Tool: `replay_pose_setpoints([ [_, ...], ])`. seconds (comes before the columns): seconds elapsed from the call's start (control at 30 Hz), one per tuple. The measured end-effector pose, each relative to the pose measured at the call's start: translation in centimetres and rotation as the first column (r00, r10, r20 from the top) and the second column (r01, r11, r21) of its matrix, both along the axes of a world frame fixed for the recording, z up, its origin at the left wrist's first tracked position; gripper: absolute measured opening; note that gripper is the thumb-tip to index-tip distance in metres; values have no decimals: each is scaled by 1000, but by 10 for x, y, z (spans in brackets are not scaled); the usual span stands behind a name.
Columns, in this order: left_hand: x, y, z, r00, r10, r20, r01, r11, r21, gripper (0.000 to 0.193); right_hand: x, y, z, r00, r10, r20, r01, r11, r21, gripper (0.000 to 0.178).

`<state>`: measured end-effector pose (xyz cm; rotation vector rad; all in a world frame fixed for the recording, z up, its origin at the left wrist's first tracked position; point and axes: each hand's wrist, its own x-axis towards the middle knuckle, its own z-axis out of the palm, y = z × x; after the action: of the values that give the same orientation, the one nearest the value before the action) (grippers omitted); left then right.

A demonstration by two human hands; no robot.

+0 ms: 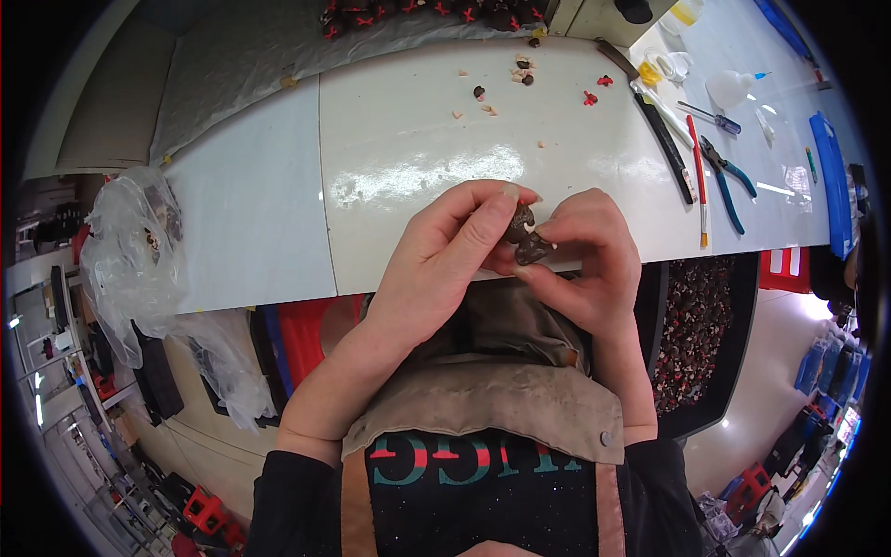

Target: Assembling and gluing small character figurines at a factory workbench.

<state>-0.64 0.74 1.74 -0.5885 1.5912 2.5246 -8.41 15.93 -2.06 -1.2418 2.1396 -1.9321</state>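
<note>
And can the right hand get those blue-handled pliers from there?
Probably yes: the right hand could pass over the low-lying black tool and red brush to the pliers. But it's pinching the small brown figure, so it would likely have to let go first.

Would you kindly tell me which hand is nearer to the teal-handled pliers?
Right. The right hand is left of the pliers, lower in the picture; the left hand is farther left.
</note>
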Motion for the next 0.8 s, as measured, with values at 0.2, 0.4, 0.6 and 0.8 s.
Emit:
replay_pose_setpoints([
  [0.2, 2, 1, -2, 996, 10, -90, -12, 1000, -23, 33, 3, -3, -6, 989, -52, -139, 46, 998, -47, 41],
  [0.4, 2, -4, -1, 997, -19, -72, 23, 998, 59, 31, 0, -2, -6, 990, -13, -140, 5, 999, -54, 41],
  [0.6, 0, -7, -5, 998, 3, -60, 6, 991, 136, 28, -1, -1, -5, 988, 35, -153, -36, 999, -3, 43],
  [0.8, 1, -9, -7, 998, 31, -57, -21, 985, 170, 26, 3, -5, -2, 1000, -11, -21, 10, 998, -63, 41],
])
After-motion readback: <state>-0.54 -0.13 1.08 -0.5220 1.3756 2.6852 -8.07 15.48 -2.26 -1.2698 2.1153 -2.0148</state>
